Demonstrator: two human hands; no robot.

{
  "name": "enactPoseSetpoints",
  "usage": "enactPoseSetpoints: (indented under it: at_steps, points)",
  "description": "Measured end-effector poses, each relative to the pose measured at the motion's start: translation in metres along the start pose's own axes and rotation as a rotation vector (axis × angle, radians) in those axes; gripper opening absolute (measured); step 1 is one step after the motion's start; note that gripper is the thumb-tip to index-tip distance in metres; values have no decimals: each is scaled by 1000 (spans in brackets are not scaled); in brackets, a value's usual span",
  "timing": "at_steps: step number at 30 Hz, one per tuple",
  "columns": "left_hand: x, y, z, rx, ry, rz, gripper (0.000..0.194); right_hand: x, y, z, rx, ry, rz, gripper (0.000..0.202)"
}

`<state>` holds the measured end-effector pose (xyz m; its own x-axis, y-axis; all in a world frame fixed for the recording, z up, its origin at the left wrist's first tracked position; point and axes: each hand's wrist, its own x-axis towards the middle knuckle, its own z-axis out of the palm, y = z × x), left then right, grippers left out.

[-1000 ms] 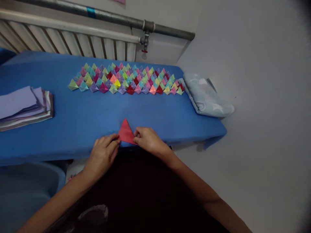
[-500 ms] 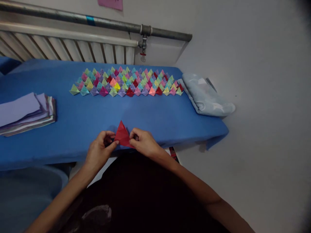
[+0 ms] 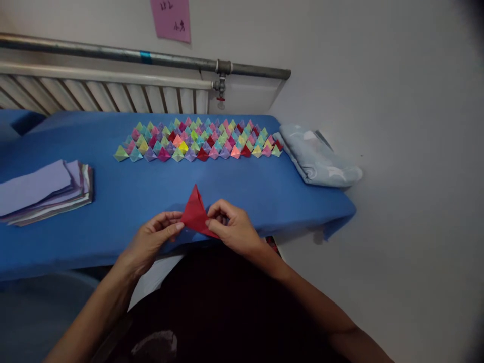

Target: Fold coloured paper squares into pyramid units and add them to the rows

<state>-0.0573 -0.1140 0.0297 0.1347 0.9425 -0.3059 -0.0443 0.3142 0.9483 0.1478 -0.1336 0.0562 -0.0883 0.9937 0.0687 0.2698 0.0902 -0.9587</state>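
Observation:
A red folded paper, with its tip pointing away from me, is held between both hands near the front edge of the blue-covered table. My left hand pinches its left corner between thumb and fingers. On the other side, my right hand is closed on the right part of the sheet, with fingers curled and thumb pressed on it. Beyond the hands, several rows of small folded paper pieces in many colours stand close together.
At the left lies a stack of paper sheets, purple on top. A folded light-blue cloth rests at the table's right end by the wall. Behind the table run a radiator and a metal pipe. A pink note hangs above.
The view has tilted up, showing more of the pink note. The red paper looks more spread out to the right, and my right hand has shifted slightly right with it.

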Motion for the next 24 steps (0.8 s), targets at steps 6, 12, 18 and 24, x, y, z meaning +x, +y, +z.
enactPoseSetpoints:
  at_steps: [6, 12, 18, 24]
  points:
    - [-2, -1, 4, -129, -26, -120, 43, -4, -2, 1, 2, 15, -44, 4]
    - [-6, 0, 3, -129, -70, -107, 43, -4, -8, -5, 49, 49, -189, 5]
    - [-9, -2, 4, -99, -120, -90, 38, 4, -11, -8, -62, 105, -313, 9]
    - [-11, -5, 2, -68, -161, -66, 32, 3, -8, -7, -53, 65, -272, 10]
